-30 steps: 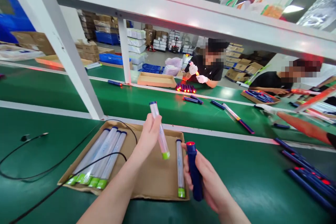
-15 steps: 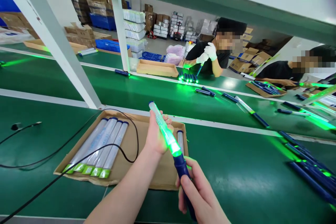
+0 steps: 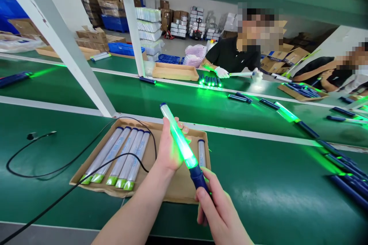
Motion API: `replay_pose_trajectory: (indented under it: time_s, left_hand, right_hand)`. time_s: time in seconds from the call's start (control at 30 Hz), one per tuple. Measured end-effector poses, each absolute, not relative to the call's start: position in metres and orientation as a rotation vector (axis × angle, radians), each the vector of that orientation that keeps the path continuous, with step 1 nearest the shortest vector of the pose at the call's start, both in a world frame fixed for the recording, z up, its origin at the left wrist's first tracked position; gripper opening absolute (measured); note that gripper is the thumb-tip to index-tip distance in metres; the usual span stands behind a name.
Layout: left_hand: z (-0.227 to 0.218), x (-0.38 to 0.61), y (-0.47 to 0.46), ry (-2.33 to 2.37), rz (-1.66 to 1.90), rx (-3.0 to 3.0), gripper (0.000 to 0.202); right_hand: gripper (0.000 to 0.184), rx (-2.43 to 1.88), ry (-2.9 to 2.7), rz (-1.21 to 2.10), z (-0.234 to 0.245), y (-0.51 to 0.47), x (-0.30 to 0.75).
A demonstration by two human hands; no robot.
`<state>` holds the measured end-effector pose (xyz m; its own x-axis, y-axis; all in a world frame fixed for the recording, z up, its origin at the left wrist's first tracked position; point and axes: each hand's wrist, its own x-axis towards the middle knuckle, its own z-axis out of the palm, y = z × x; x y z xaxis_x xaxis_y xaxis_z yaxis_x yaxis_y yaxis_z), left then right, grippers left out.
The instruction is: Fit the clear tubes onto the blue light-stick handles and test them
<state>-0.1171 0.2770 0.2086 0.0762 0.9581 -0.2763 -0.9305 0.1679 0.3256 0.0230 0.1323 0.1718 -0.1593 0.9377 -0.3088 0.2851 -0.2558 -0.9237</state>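
My left hand (image 3: 169, 149) is wrapped round a clear tube (image 3: 176, 136) that glows green. The tube's lower end sits in a dark blue handle (image 3: 198, 178), which my right hand (image 3: 217, 210) grips from below. Both hands hold this joined wand above a flat cardboard tray (image 3: 169, 187). Several unlit clear tubes with green ends (image 3: 120, 157) lie side by side at the tray's left. One more tube (image 3: 201, 152) lies at the tray's right, just behind the wand.
A black cable (image 3: 57, 168) loops across the green table and over the tray. A white frame post (image 3: 66, 46) rises at the left. Blue handles (image 3: 345, 176) lie in a row at the right. Two other people (image 3: 230, 55) work across the green belt, near lit wands (image 3: 209, 81).
The tube was apart from the handle a second ago; it now sits in the handle and glows green. The lights around turned from red to green. The view shifted slightly.
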Motion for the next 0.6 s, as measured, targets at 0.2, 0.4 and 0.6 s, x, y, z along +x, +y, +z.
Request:
replay_pose_trajectory:
  time_s: [0.2,0.4,0.6]
  left_hand:
    - [0.209,-0.117,0.273,0.431,1.401,0.046,0.039]
    - [0.205,-0.12,0.273,0.343,1.372,0.009,0.039]
    - [0.202,-0.126,0.266,0.303,1.429,0.003,0.044]
  right_hand:
    - [0.073,-1.602,-1.565,1.311,0.173,0.129,0.021]
    - [0.081,-1.715,-1.545,1.429,0.171,0.126,0.021]
    - [0.071,-1.651,-1.576,1.402,0.167,0.124,0.021]
